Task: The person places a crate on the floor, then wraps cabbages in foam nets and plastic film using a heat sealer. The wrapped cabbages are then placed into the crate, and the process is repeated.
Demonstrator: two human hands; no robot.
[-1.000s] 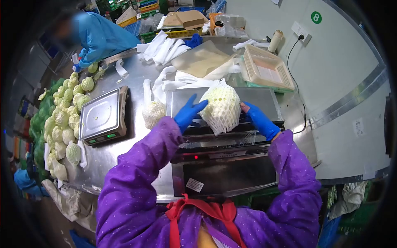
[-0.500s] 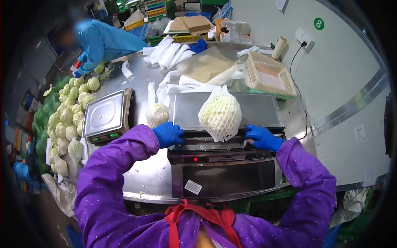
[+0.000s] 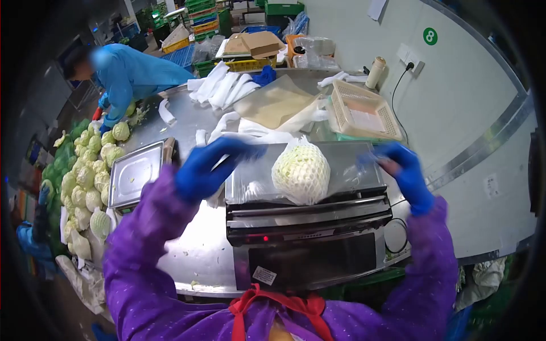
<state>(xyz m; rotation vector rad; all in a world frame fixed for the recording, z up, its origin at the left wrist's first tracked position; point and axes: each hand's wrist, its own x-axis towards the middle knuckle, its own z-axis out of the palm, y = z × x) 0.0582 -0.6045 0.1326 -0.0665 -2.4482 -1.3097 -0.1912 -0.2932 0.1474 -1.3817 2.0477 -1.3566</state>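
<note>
A pale cabbage in a white foam net (image 3: 301, 173) sits on the grey top plate of a film-wrapping machine (image 3: 310, 219). Clear plastic film (image 3: 354, 170) spreads across the plate around it. My left hand (image 3: 209, 167), in a blue glove, is raised at the plate's left side, blurred by motion, closed on the film's edge. On the right side, my gloved right hand (image 3: 406, 173) pinches the film's other edge; its fingertips are smeared. Neither hand touches the cabbage.
A scale (image 3: 136, 173) stands left, beside a heap of cabbages (image 3: 85, 182). Behind the machine lie white foam nets (image 3: 224, 85) and a brownish sheet (image 3: 276, 102). A cream basket (image 3: 364, 111) stands back right. A co-worker in blue (image 3: 128, 71) bends over the far left.
Both hands have risen from the machine's front bar and moved outward and away from me, drawing film across the plate. The netted cabbage stays on the plate. My view has shifted slightly.
</note>
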